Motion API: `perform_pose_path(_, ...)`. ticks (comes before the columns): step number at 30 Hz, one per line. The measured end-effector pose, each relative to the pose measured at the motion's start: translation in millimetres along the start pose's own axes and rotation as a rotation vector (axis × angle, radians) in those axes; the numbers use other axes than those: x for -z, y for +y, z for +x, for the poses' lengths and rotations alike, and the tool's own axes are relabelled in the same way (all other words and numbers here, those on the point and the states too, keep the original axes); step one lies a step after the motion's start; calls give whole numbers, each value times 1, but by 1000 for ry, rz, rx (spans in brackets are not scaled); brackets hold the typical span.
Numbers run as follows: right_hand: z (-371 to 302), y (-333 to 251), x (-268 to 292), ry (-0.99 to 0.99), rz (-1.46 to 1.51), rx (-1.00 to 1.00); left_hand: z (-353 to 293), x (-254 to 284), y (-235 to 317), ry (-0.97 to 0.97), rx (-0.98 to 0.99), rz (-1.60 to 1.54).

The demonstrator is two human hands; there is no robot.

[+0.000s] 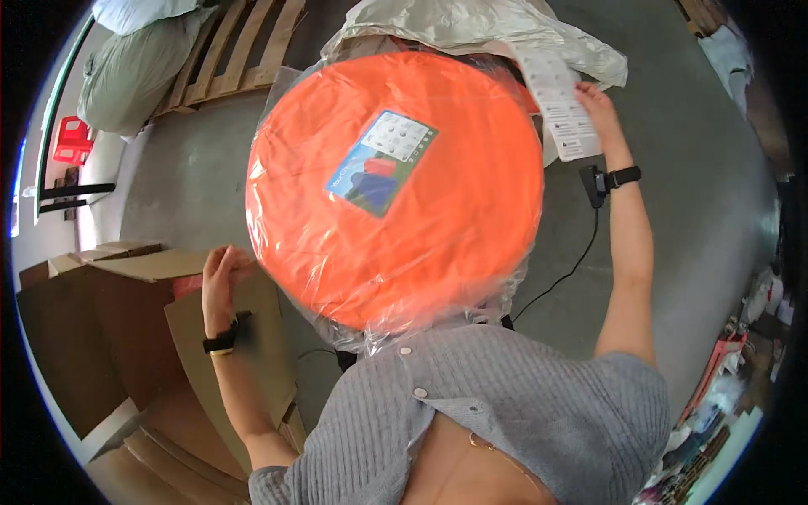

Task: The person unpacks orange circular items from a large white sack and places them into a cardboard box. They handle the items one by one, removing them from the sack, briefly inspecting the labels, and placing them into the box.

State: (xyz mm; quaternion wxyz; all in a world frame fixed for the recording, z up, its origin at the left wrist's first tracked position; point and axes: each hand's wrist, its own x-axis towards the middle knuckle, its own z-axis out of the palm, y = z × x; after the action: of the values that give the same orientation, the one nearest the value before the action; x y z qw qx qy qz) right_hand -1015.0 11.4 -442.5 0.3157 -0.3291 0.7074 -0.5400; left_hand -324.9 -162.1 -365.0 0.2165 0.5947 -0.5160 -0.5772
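Note:
A large round orange folded fabric bundle [471, 210] in a clear plastic bag [383, 332] lies in front of my body. On its top is a printed card [383, 164] in blue, green and white. My right hand [596, 109] grips the edge of a long white printed sheet [557, 105] at the bundle's far right side. At the bundle's left edge is my left hand [225, 273], its fingers curled together. Whether they pinch the clear plastic cannot be made out. Both wrists wear black straps, the right one with a small black device [594, 185].
Open cardboard boxes [126, 337] stand at the near left. A wooden pallet [240, 59] and a stuffed sack [139, 71] are at the far left. Beyond the bundle lies a crumpled whitish plastic sheet [471, 25]. A black cable [581, 261] hangs at the right, and assorted goods [715, 387] line the right rim.

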Motion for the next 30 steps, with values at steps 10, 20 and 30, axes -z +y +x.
perform_pose_path(10,-31,-12,-28,321,-671,232,102,-25,-45,-355,307,-447)
perform_pose_path(20,-157,10,-127,-57,449,-554,38,-41,-27,-160,86,-388)
perform_pose_path(30,-132,13,-135,-152,628,-432,-97,-68,9,243,-191,-245)
